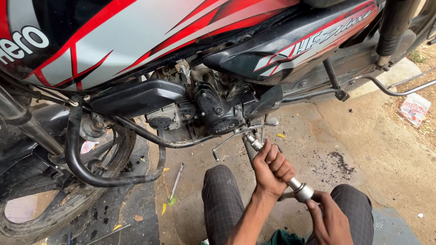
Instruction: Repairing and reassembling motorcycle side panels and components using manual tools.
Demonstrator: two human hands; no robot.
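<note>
I crouch beside a red, silver and black motorcycle whose black engine [218, 113] is right in front of me. A long silver socket wrench [300, 190] runs from my hands up to the underside of the engine near the gear lever [227, 141]. My left hand [271, 169] is wrapped around the wrench's shaft. At the wrench's thick near end, my right hand [330, 218] grips its short cross handle. Both my knees in dark checked trousers frame the hands.
A black tubular crash guard [91, 174] curves in front of the front wheel [41, 213] at left. A slim spanner [175, 181] lies on the concrete, another thin tool [109, 233] at lower left. A dark oil stain [338, 161] and a small packet [414, 109] sit at right.
</note>
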